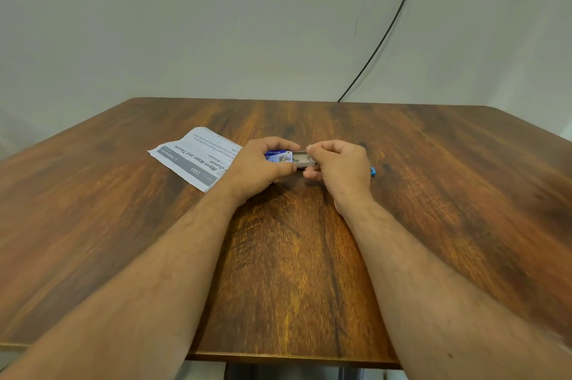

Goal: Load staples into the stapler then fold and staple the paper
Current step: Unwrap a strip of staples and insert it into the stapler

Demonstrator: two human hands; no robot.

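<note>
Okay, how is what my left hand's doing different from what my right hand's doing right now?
The left hand wraps the blue sleeve of the staple box and steadies it; the right hand is at the open drawer, thumb and forefinger pinched above it. The left hand partly covers the printed paper; the right hand hides most of a small blue object, perhaps the stapler. Both hands are low over the wooden table.

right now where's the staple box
In the head view the staple box is just above the table's middle, its sleeve held by the left hand while the right hand pinches at its slid-out tray, right of the printed paper.
</note>
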